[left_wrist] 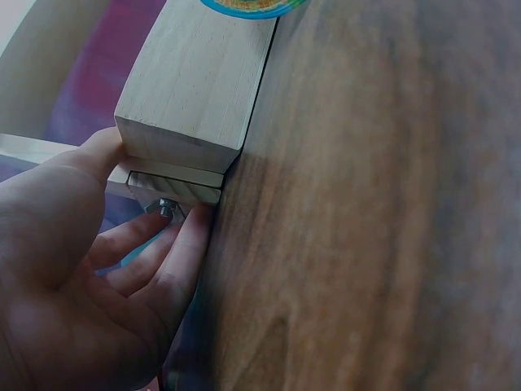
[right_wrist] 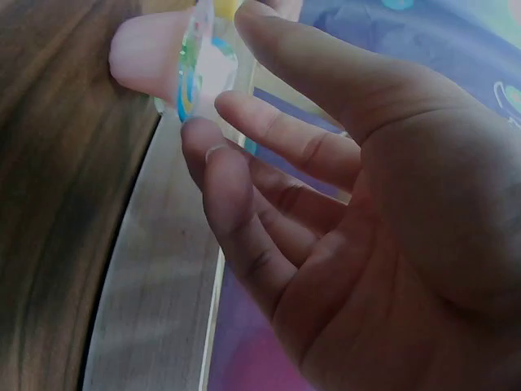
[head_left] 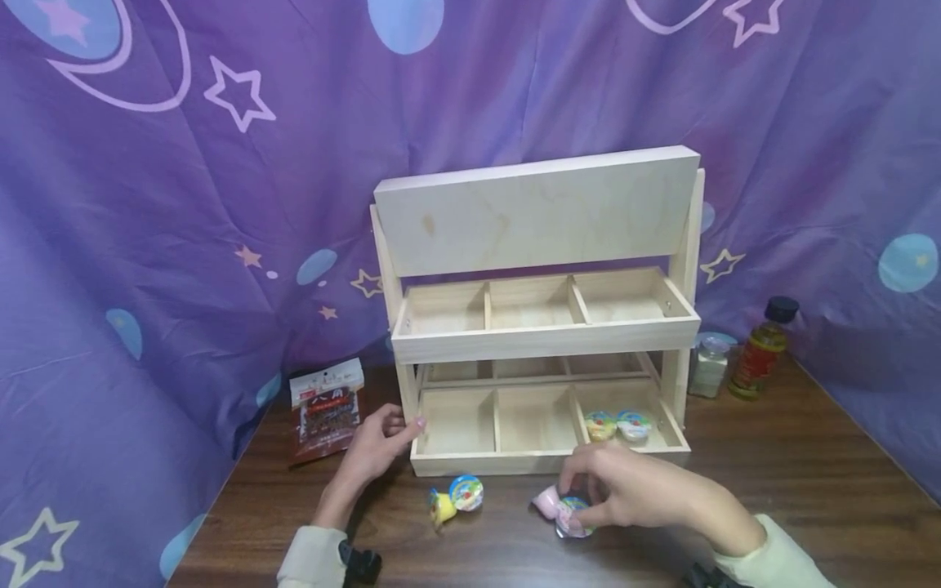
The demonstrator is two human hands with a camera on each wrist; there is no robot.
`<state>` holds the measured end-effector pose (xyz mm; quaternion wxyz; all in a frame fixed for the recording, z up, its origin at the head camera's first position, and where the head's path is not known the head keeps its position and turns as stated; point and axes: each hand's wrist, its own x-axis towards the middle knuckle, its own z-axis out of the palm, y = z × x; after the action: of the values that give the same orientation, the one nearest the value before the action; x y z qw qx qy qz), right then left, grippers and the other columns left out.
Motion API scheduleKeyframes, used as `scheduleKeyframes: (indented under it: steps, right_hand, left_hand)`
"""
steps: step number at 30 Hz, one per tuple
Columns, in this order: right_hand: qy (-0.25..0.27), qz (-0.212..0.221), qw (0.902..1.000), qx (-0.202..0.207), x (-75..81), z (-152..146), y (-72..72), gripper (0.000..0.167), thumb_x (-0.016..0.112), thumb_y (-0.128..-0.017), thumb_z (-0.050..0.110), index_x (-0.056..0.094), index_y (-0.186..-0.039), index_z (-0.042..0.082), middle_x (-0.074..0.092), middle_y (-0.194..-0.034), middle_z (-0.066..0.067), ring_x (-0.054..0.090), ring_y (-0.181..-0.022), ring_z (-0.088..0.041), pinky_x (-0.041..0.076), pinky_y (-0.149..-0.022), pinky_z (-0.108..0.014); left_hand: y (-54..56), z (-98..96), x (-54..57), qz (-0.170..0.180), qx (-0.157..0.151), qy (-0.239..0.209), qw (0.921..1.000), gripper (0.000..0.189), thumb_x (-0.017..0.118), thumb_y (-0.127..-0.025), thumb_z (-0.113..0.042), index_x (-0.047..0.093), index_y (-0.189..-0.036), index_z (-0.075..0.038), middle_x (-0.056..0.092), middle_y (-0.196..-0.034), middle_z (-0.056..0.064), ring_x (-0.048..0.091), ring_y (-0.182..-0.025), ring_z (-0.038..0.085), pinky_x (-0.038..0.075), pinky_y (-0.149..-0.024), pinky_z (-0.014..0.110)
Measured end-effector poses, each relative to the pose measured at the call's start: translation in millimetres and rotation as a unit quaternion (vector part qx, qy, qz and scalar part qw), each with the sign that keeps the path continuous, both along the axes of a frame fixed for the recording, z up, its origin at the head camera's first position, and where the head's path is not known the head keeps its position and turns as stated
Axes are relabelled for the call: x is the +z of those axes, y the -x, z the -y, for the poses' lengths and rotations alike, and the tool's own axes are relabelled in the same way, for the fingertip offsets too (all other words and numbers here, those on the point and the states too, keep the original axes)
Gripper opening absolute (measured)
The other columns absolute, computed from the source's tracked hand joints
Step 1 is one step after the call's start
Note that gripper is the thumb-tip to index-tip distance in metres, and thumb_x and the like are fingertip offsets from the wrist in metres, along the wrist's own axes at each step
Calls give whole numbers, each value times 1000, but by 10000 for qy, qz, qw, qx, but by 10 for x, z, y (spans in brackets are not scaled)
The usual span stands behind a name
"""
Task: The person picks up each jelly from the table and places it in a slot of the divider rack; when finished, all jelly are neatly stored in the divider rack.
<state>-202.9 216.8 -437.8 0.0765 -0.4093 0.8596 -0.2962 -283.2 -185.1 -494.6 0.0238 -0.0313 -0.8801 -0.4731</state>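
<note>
My left hand (head_left: 378, 445) grips the lower left corner of a wooden rack (head_left: 540, 335). In the left wrist view its thumb lies along the tray's end, with bent fingers behind the post near a bolt (left_wrist: 165, 207). My right hand (head_left: 625, 486) reaches over pink jelly cups (head_left: 547, 501) on the table before the rack. Loosely bent, its fingers and thumb stand around a lid (right_wrist: 220, 69), fingertips right at the rim. A pink cup (right_wrist: 146, 53) lies tipped on its side. Between the hands sit yellow jelly cups (head_left: 443, 508), one with its printed lid (head_left: 466, 493) facing up.
Two jelly cups (head_left: 634, 425) sit in the right compartment of the rack's lower tray (head_left: 544, 464). A spice packet (head_left: 327, 412) lies left of the rack. To its right stand a glass jar (head_left: 710, 369) and an oil bottle (head_left: 760, 355). Purple curtain (head_left: 294, 163) hangs behind.
</note>
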Motion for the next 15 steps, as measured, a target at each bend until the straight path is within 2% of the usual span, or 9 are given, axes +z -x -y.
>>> scheduleKeyframes:
  steps: [4, 8, 15]
  right_hand:
    - [-46, -220, 9997, 36, -24, 40, -12, 30, 87, -92, 40, 74, -108, 17, 69, -94, 8, 59, -70, 7, 54, -60, -15]
    - [-182, -559, 9982, -126, -55, 79, -34, 34, 88, -90, 45, 73, -105, 18, 66, -90, 11, 56, -69, 7, 50, -60, -14]
    - [-457, -621, 9955, -542, -70, 129, -94, 48, 88, -82, 60, 69, -104, 21, 63, -90, 15, 52, -72, 4, 47, -58, -16]
  left_hand:
    - [8, 6, -9, 11, -4, -7, 10000, 52, 79, -99, -43, 68, -126, 0, 78, -124, 22, 76, -115, 35, 65, -99, 47]
    - [6, 4, -7, 21, -17, -23, 10000, 51, 79, -99, -43, 69, -125, -1, 78, -124, 22, 76, -115, 35, 65, -99, 46]
    - [-4, -4, 2, 49, 10, 3, 10000, 51, 79, -99, -43, 69, -126, -1, 78, -124, 22, 76, -115, 34, 65, -99, 47]
